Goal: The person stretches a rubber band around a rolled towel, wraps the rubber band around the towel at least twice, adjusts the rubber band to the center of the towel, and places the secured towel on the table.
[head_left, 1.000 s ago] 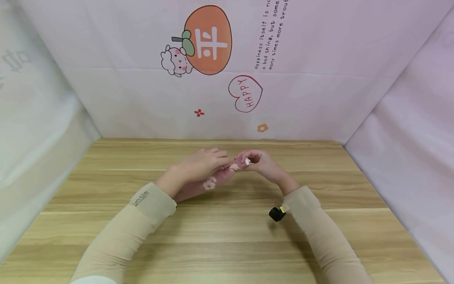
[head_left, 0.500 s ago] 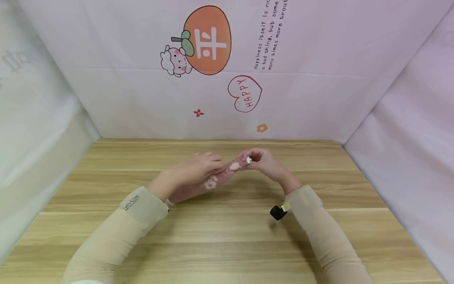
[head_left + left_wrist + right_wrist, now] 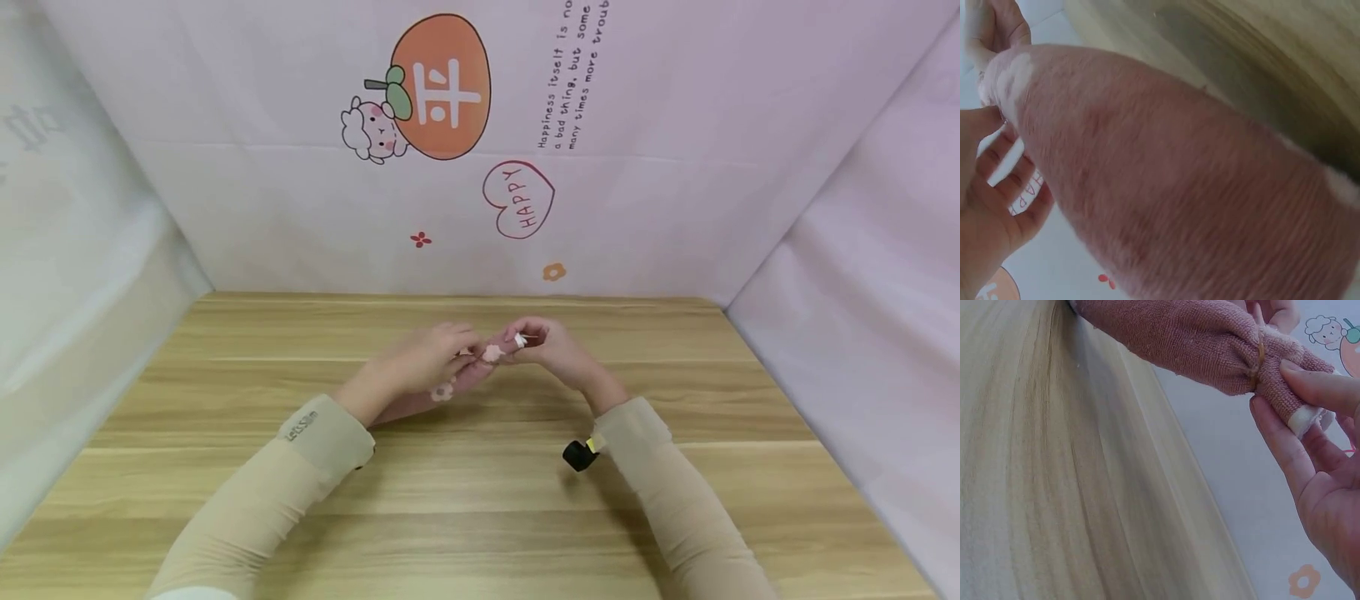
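Note:
A pink towel (image 3: pixel 412 404) with pale flower patches is bunched into a long roll and held above the table. Near its right end, a thin brown rubber band (image 3: pixel 1259 362) cinches it; the folded end with the white edge sticks out beyond. My right hand (image 3: pixel 558 354) pinches that end between thumb and fingers. At the cinched part, my left hand (image 3: pixel 427 358) has its thumb and fingertips together at the band, seemingly pinching it; the exact contact is partly hidden. In the left wrist view the towel's wide body (image 3: pixel 1166 169) covers most of the picture.
The hands work over a wood-grain table (image 3: pixel 465 517). A white printed cloth (image 3: pixel 637 217) stands behind it, with more white cloth at both sides. A small black device (image 3: pixel 579 456) with a yellow tab hangs at my right wrist.
My left hand drew back left along the towel, then came right again to the banded part. The right hand keeps its hold on the end, shifting only slightly.

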Demonstrator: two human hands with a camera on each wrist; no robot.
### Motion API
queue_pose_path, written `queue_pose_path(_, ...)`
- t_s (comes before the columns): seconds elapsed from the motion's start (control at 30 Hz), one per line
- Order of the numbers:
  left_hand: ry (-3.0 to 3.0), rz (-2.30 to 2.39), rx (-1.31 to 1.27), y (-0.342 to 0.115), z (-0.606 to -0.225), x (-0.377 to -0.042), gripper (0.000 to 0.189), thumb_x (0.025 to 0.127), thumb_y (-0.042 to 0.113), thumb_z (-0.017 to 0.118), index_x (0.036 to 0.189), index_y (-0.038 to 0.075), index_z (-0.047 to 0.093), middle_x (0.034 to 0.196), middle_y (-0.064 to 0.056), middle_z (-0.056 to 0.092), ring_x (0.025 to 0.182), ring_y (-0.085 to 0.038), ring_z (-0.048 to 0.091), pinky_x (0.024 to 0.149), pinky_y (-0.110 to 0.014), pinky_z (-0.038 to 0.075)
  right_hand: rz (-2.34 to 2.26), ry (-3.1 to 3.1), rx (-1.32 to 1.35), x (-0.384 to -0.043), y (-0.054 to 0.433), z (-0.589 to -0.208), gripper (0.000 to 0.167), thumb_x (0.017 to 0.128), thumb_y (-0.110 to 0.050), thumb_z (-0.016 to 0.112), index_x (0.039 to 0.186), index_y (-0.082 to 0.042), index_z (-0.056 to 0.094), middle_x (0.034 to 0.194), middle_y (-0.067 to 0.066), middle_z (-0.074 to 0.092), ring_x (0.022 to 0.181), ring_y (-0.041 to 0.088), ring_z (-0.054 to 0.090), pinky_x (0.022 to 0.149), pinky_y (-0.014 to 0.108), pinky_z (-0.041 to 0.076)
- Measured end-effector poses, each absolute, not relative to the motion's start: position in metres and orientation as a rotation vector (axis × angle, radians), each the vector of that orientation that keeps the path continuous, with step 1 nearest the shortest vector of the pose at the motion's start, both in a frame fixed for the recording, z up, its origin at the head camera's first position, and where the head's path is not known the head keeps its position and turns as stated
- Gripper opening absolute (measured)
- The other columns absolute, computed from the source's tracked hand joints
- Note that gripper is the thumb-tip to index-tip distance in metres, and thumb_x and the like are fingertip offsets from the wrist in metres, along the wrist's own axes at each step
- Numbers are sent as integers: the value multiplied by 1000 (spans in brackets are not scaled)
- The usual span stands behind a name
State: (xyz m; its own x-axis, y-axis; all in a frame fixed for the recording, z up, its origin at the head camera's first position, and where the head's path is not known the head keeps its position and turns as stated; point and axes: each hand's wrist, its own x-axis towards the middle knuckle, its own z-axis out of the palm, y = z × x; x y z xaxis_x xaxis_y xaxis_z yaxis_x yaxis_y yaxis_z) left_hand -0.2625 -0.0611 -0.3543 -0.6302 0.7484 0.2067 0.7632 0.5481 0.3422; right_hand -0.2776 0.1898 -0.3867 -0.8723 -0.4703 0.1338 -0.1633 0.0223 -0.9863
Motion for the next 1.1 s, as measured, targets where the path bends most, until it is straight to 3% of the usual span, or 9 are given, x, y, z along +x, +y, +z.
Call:
queue_pose_path(0.13,-2849,-796,-1239,-60,-356,-261,19,105,26,61,119,14,63,118,-3,61,95,-17,59,84,-35,51,-1938,2067,-591,-278,190,-389,22,90,11,67,96,-10,69,106,7,71,94,19,68,87,35,58)
queue_pose_path(0.23,-2913,-896,-1154,-59,-357,-260,34,97,36,73,122,18,60,119,2,60,97,-16,58,84,-35,51,-1954,2033,-535,-279,189,-389,19,92,10,65,99,-8,67,107,8,69,93,17,68,88,35,58)
queue_pose_path(0.37,-2912,-952,-1128,-59,-356,-261,35,91,24,79,120,19,61,117,3,64,99,-14,60,86,-35,51,-1980,1997,-486,-280,188,-388,19,94,11,63,104,-5,64,105,7,67,93,17,68,88,36,58)
queue_pose_path(0.67,-2885,-989,-1205,-59,-351,-267,23,101,10,66,123,12,61,119,-8,69,113,-23,64,99,-40,51,-1831,2047,-563,-278,191,-376,34,94,0,67,126,2,56,115,12,64,100,24,68,91,50,56)
queue_pose_path(0.9,-2958,-1032,-1185,-61,-347,-270,23,104,8,58,126,13,60,114,-5,66,103,-22,62,90,-40,51,-1675,2170,-719,-277,196,-374,61,87,4,76,142,0,51,134,15,56,116,32,60,90,42,55)
queue_pose_path(1.1,-2993,-1109,-1184,-62,-345,-274,24,106,8,54,129,12,59,115,-6,64,104,-22,59,91,-41,49,-1667,2224,-728,-276,196,-374,53,90,0,74,139,6,54,123,15,62,107,26,61,88,36,56)
